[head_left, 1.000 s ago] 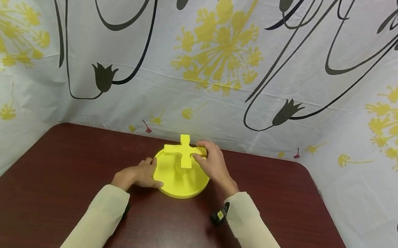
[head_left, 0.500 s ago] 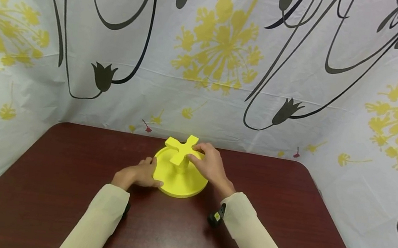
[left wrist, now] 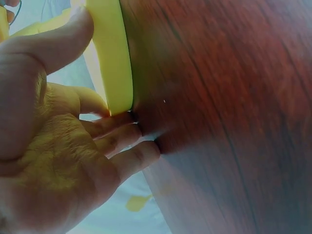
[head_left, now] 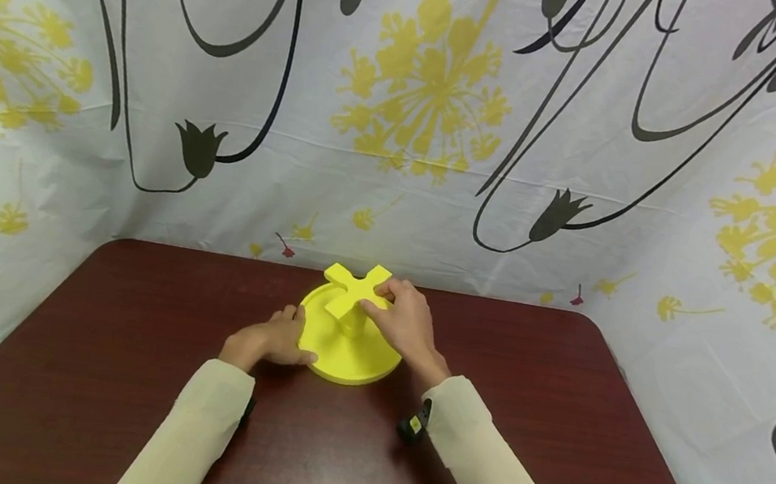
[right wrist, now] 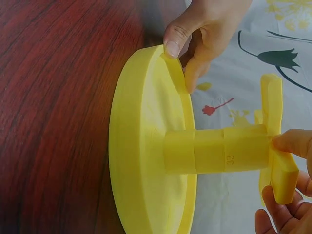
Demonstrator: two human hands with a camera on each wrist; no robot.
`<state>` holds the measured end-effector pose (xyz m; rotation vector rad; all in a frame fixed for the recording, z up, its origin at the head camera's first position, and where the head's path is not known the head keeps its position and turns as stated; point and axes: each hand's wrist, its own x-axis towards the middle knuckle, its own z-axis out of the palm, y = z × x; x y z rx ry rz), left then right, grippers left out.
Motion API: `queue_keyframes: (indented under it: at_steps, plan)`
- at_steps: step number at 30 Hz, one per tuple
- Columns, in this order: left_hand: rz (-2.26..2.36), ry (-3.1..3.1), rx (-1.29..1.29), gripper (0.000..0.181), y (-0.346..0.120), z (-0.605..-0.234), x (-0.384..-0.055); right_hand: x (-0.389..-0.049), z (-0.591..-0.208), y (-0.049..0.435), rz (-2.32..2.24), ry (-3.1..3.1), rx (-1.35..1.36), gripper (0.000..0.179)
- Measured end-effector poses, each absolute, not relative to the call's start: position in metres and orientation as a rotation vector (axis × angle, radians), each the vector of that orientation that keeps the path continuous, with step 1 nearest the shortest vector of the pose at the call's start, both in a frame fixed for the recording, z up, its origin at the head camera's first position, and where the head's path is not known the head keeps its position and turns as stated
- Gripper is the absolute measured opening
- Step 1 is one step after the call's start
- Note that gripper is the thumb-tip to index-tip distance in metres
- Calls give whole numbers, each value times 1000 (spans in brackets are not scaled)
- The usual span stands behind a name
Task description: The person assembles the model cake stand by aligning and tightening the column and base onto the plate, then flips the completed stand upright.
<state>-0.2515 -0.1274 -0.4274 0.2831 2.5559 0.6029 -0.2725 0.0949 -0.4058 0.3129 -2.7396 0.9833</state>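
Note:
A yellow round dish-like base (head_left: 350, 364) lies flat on the table, with a stepped post (right wrist: 209, 151) marked "33" rising from its middle. On top of the post sits a yellow cross-shaped handle (head_left: 354, 290), its arms lying diagonally in the head view. My left hand (head_left: 275, 339) grips the base's left rim, thumb over the edge and fingers along the outer side down by the tabletop. With thumb and fingers, my right hand (head_left: 407, 322) pinches one arm of the cross on its right side. That arm is partly hidden in the head view.
The dark red wooden table (head_left: 142, 373) has rounded far corners. Behind it and at both sides hangs a white cloth (head_left: 404, 228) printed with yellow and dark flowers. The base stands near the table's far edge.
The cross handle has turned clockwise as seen from above, from nearly straight to diagonal. My right hand has shifted a little left with it. My left hand stays on the rim.

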Motion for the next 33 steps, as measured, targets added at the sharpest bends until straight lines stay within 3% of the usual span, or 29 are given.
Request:
queue_keyframes:
  at_steps: [11,20,23,29,33]
  plan:
    - [591,2559,277,95,-125,-429,-251,-269,-410,92,941,-2673,272,30]
    - [705,2537,392,104,-148,-435,-254,-281,-414,138,1285,-2688,613,32]
    - [728,2554,425,109,-153,-434,-255,-286,-421,165,1398,-2766,665,45]
    - [723,2566,476,111,-153,-433,-258,-290,-437,187,1191,-3088,916,102]
    - [689,2575,464,109,-150,-432,-259,-292,-447,184,952,-3183,957,115]
